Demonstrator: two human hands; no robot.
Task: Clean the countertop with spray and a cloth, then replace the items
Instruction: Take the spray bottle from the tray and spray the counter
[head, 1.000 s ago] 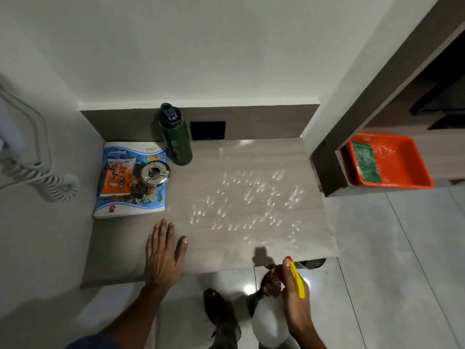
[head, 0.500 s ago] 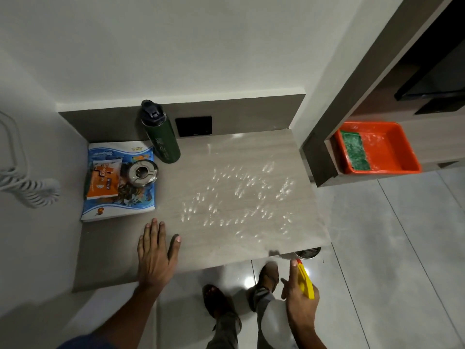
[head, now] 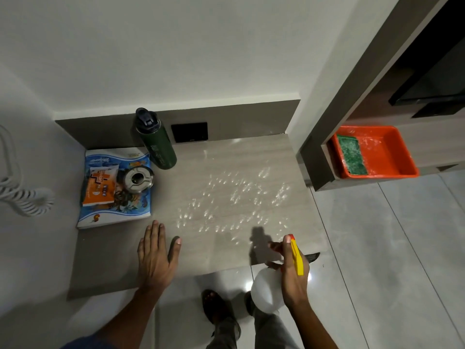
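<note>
The grey countertop carries a patch of spray droplets across its middle and right. My right hand grips a white spray bottle with a yellow and red head, held over the counter's front right edge. My left hand rests flat on the counter near the front edge, fingers straight. At the back left lie a blue book with an orange packet and a steel ashtray on it. A dark green bottle stands beside them. A green cloth lies in an orange tray.
The orange tray sits on a low shelf to the right of the counter. A black socket plate is on the back wall. A white coiled cord hangs at the left. My feet stand on glossy floor tiles below the counter.
My right hand has lifted the spray bottle from below the counter edge back up over its front right corner. My left hand has stayed flat on the counter.
</note>
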